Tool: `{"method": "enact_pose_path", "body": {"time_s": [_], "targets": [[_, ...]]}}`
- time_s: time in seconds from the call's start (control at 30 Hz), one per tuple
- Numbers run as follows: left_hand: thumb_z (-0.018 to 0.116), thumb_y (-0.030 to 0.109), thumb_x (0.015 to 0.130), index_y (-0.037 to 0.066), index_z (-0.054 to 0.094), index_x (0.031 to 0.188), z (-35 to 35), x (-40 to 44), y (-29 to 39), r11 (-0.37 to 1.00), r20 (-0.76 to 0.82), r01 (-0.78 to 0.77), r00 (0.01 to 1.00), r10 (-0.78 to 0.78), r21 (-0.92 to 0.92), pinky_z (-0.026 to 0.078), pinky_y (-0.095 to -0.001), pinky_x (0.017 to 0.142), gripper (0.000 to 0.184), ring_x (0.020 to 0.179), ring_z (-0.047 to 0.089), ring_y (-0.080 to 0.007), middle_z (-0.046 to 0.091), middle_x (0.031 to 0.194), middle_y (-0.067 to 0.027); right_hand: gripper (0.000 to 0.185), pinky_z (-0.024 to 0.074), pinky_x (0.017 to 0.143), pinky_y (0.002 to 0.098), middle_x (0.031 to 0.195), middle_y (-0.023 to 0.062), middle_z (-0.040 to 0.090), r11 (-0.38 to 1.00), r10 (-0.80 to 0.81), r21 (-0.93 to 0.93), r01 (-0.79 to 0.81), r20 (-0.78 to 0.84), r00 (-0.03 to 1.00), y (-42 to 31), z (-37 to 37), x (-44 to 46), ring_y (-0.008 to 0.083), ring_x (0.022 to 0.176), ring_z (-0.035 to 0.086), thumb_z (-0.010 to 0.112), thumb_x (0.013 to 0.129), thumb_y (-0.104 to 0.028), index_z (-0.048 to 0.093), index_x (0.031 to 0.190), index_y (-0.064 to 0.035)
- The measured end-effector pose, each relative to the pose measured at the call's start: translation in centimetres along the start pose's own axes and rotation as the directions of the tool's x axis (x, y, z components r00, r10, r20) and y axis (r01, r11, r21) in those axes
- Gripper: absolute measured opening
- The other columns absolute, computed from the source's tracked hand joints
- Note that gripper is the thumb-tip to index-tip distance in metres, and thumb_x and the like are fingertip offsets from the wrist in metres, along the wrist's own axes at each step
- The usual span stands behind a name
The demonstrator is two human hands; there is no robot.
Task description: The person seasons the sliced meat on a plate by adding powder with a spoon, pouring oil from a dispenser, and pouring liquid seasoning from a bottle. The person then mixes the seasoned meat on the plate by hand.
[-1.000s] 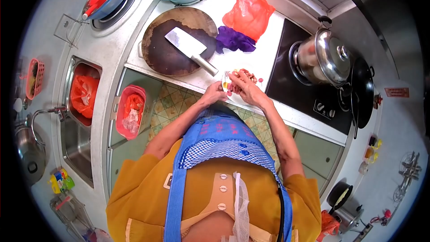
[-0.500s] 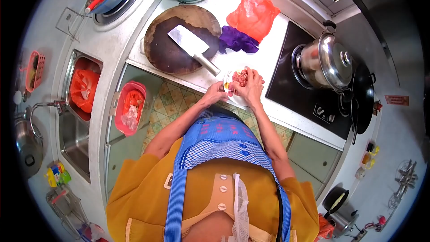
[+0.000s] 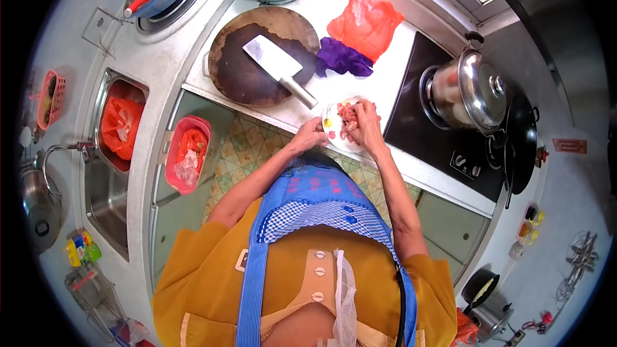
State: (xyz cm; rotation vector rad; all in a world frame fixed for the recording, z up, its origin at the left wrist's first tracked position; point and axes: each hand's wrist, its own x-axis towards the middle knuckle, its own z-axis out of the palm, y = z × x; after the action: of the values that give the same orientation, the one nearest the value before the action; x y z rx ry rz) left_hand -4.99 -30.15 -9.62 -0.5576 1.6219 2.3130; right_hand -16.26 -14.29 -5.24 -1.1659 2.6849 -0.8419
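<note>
A white plate (image 3: 328,114) with a coloured pattern near its rim sits at the counter's front edge. Pieces of raw meat (image 3: 348,123) are on it. My left hand (image 3: 310,134) grips the plate's left rim, thumb and fingers closed on it. From the right, my right hand (image 3: 367,126) reaches over the plate with its fingers bent and pressed together in the meat. Its fingertips are partly hidden among the pieces. A cleaver (image 3: 272,59) lies flat on the round wooden chopping board (image 3: 232,92), its handle pointing towards the plate.
Behind the plate lie a purple cloth (image 3: 344,58) and a red plastic bag (image 3: 366,22). A black stove (image 3: 411,115) with a steel pot (image 3: 468,87) stands to the right. A pink bin (image 3: 172,177) hangs at the counter's front, left of the apron. The sink (image 3: 106,196) is further left.
My right hand has shifted slightly right across the plate, its fingers drawn together in the meat, so more of the plate's middle shows. My left hand stays at the rim.
</note>
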Motion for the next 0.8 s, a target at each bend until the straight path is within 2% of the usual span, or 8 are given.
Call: {"method": "enact_pose_path", "body": {"time_s": [0.07,0.17,0.27,0.4,0.5,0.57,0.73,0.8], "targets": [[0.059,0.004,0.074,0.000,0.048,0.117,0.0,0.0,0.0,1.000,-0.007,0.005,1.000,-0.005,-0.017,0.054,-0.0265,0.070,0.044,0.084,0.060,-0.0166,0.058,0.097,-0.0093,0.049,0.0463,0.076,0.0379,0.113,0.0156,0.048,0.991,-0.122,-0.054,0.121,-0.004,0.993,-0.8,-0.9,-0.5,0.0334,0.095,0.052,0.063,0.063,0.002,0.052,0.110,-0.0089],[0.058,0.002,0.073,0.001,0.048,0.117,-0.1,0.2,0.0,1.000,-0.006,-0.002,1.000,0.002,0.001,0.054,-0.0269,0.070,0.045,0.083,0.060,-0.0169,0.058,0.097,-0.0097,0.074,0.0489,0.081,0.0354,0.134,0.0159,0.034,0.973,-0.152,0.206,0.108,0.214,0.965,-2.5,-2.6,-1.0,0.0336,0.098,0.056,0.062,0.066,0.001,0.036,0.132,-0.0171],[0.062,0.007,0.076,0.001,0.045,0.120,-0.2,0.0,0.4,0.999,0.028,0.026,0.999,-0.026,0.022,0.052,-0.0267,0.072,0.047,0.086,0.058,-0.0175,0.054,0.101,-0.0106,0.070,0.0504,0.077,0.0357,0.133,0.0164,0.036,0.985,-0.171,0.013,0.171,0.172,0.970,-1.6,-1.5,-0.7,0.0342,0.093,0.059,0.057,0.069,0.003,0.034,0.133,-0.0137],[0.063,0.008,0.076,0.000,0.045,0.118,-0.4,0.2,0.3,0.999,0.037,0.025,0.999,-0.026,0.038,0.052,-0.0271,0.072,0.047,0.085,0.058,-0.0175,0.054,0.100,-0.0108,0.066,0.0505,0.076,0.0363,0.131,0.0185,0.039,0.997,-0.073,0.007,0.074,0.217,0.973,-1.6,-0.9,-0.2,0.0341,0.092,0.060,0.051,0.072,0.005,0.031,0.134,-0.0092],[0.063,0.008,0.076,0.001,0.045,0.118,-0.6,0.5,-0.2,1.000,0.044,0.022,0.999,-0.022,0.010,0.051,-0.0269,0.072,0.047,0.084,0.058,-0.0170,0.055,0.100,-0.0099,0.061,0.0506,0.073,0.0349,0.123,0.0203,0.047,0.992,-0.086,0.098,0.082,0.036,0.996,-1.2,-0.7,-0.4,0.0322,0.087,0.062,0.044,0.076,0.007,0.029,0.134,-0.0057],[0.063,0.009,0.076,0.001,0.046,0.118,-0.6,0.5,-0.2,1.000,0.041,0.020,0.999,-0.020,-0.003,0.051,-0.0267,0.073,0.046,0.084,0.058,-0.0168,0.055,0.100,-0.0093,0.054,0.0504,0.072,0.0341,0.112,0.0194,0.056,0.899,0.151,0.390,-0.200,0.152,0.977,-3.5,-3.4,-0.3,0.0258,0.088,0.063,0.053,0.079,0.002,0.035,0.130,-0.0044],[0.063,0.011,0.076,0.002,0.047,0.117,-0.3,0.1,0.5,0.995,0.032,0.035,0.999,-0.039,0.094,0.050,-0.0249,0.070,0.045,0.081,0.057,-0.0136,0.055,0.097,-0.0077,0.030,0.0509,0.068,0.0283,0.087,0.0103,0.066,0.915,0.189,0.341,-0.215,0.108,0.976,-1.9,-2.9,-0.2,0.0191,0.074,0.065,0.055,0.080,0.002,0.054,0.110,-0.0004],[0.063,0.012,0.076,0.002,0.047,0.117,-0.3,0.2,0.2,0.998,0.034,0.024,0.999,-0.026,0.066,0.050,-0.0249,0.070,0.045,0.081,0.057,-0.0135,0.055,0.098,-0.0078,0.031,0.0505,0.069,0.0275,0.089,0.0104,0.065,0.861,0.185,0.418,-0.289,0.273,0.944,-2.2,-3.5,-0.2,0.0182,0.076,0.064,0.059,0.078,0.000,0.056,0.109,-0.0035]]}}
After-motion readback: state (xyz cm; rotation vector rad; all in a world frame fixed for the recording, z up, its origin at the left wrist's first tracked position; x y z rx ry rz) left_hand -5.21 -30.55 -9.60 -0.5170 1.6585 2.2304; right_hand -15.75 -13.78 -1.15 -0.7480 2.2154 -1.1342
